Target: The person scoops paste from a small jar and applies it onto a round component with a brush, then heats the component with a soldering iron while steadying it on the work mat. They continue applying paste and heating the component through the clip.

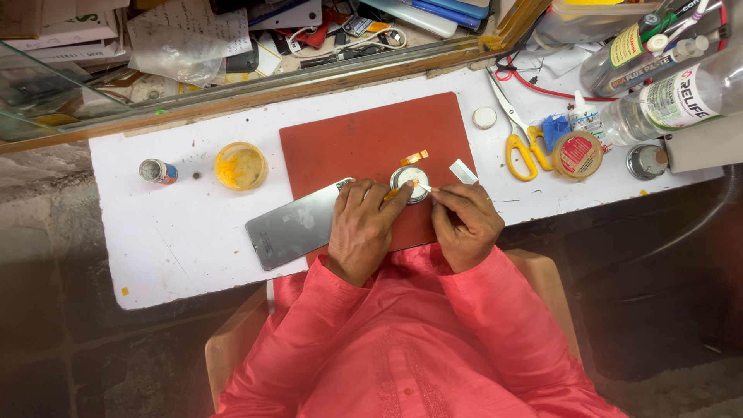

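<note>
Risk noted: left hand pinches an orange strip over the round tin; right hand pinches a white tab. Slipping grip could drop either onto the red mat.

On the mat sits a round tin — scissors right, small dish left.

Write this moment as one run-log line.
left hand: on round tin | right hand: pinches white strip | red mat under
</note>
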